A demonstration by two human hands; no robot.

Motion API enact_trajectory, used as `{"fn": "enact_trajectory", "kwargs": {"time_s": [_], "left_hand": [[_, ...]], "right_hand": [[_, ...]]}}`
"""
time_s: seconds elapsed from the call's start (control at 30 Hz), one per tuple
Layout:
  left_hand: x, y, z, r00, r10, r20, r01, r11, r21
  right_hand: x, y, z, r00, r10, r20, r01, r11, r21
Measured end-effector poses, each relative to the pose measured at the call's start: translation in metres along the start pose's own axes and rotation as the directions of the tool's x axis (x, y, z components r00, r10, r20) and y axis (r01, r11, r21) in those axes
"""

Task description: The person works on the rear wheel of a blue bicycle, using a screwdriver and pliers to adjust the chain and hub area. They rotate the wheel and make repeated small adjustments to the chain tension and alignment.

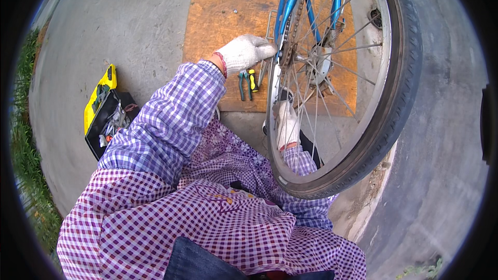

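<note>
While my left hand (244, 52) curls its gloved fingers on the chain (287, 41) by the back wheel (394, 98), my right hand (286, 124) grips behind the spokes — I should go slow, fingers clear of teeth.

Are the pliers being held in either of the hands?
No. The pliers lie on the wooden board, while the left hand reaches the chain area and the right hand is behind the spokes.
</note>
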State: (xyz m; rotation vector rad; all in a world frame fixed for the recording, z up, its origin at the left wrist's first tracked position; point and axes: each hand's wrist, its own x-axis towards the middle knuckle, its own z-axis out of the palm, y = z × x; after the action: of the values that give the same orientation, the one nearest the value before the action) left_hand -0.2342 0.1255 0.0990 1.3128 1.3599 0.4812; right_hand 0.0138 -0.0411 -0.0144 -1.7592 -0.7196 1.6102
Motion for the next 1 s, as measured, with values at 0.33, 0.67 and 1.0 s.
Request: {"fn": "enact_trajectory", "kwargs": {"time_s": [0.33,0.67,1.0], "left_hand": [[-0.011,0.012,-0.011,0.948,-0.26,0.183,0.298,0.928,-0.222],[-0.011,0.008,-0.001,0.994,-0.095,0.053,0.101,0.987,-0.123],[-0.002,0.036,0.007,0.97,-0.22,0.106,0.227,0.972,-0.06]], "right_hand": [[-0.007,-0.004,0.003,0.999,0.04,-0.002,-0.04,0.999,-0.021],[-0.007,-0.002,-0.007,0.997,-0.039,0.06,0.044,0.996,-0.082],[-0.005,-0.012,-0.03,1.0,0.021,0.012,-0.02,0.998,-0.059]]}}
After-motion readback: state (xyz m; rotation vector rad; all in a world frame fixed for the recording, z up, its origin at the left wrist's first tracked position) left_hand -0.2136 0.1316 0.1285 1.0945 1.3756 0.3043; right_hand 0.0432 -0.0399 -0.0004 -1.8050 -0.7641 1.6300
